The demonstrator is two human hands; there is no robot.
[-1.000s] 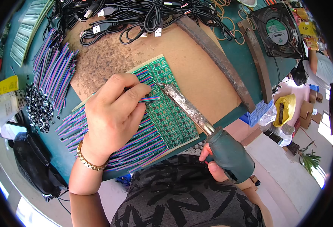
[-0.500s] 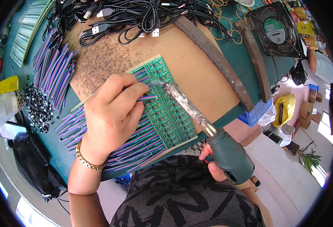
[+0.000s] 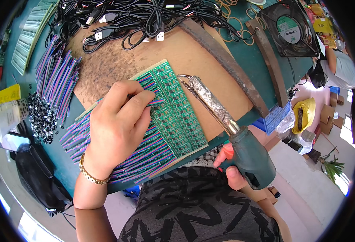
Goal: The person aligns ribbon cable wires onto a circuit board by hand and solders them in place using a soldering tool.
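A green circuit board panel (image 3: 185, 121) lies at a slant before me, with several rows of small parts. Thin multicoloured ribbon wires (image 3: 145, 155) run side by side from its left part. My left hand (image 3: 119, 117) is closed over them, thumb and fingers pinching a ribbon wire (image 3: 156, 103) whose end rests at the board. On the right, my right hand (image 3: 235, 177) grips the dark green handle of a soldering iron (image 3: 253, 159). The iron's crusted metal barrel points up and left, its bent tip just past the board's upper right edge, over the brown sheet.
Loose ribbon wires (image 3: 58, 76) and small black parts (image 3: 42, 117) lie to the left. Black USB cables (image 3: 145, 20) heap at the back. Two metal bars (image 3: 226, 66) and a fan (image 3: 289, 30) stand right. A person (image 3: 341, 68) is at the far right.
The soldering iron has moved right and its tip has come off the board, turned so the bent tip shows. My left hand has shifted slightly, still pinching the wire.
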